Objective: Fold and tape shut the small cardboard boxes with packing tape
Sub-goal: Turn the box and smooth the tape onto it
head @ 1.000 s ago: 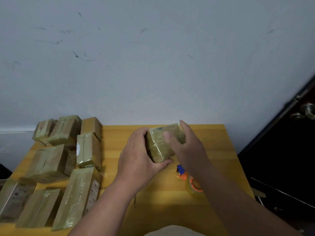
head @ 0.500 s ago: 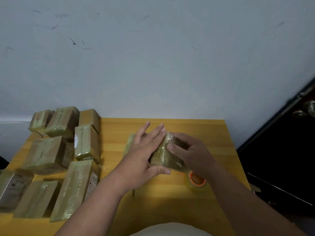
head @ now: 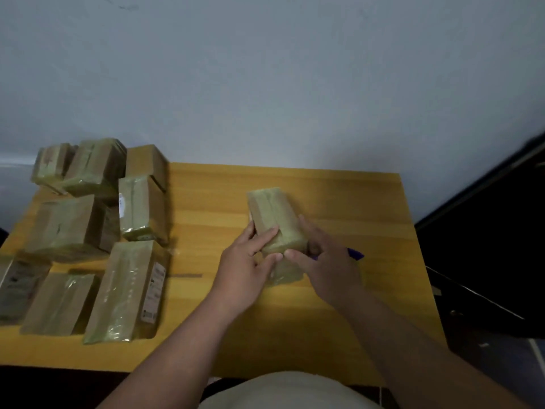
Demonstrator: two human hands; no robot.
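A small cardboard box [head: 272, 214] wrapped in glossy tape lies on the yellow wooden table [head: 339, 202], its long side pointing away from me. My left hand [head: 244, 270] lays straight fingers on the box's near top, and its thumb touches the near face. My right hand [head: 327, 267] grips the near right corner, fingers along the right side and thumb on the near face. The tape roll is hidden behind my right hand.
Several taped boxes [head: 129, 290] crowd the table's left side, up to the wall. A thin strip [head: 184, 275] lies beside them. A blue tool tip [head: 355, 254] pokes out behind my right hand. A dark door [head: 486, 231] stands at the right.
The box was held up and turned in both hands. It now lies flat on the table, and both hands have slid to its near end. The tape roll has gone out of sight.
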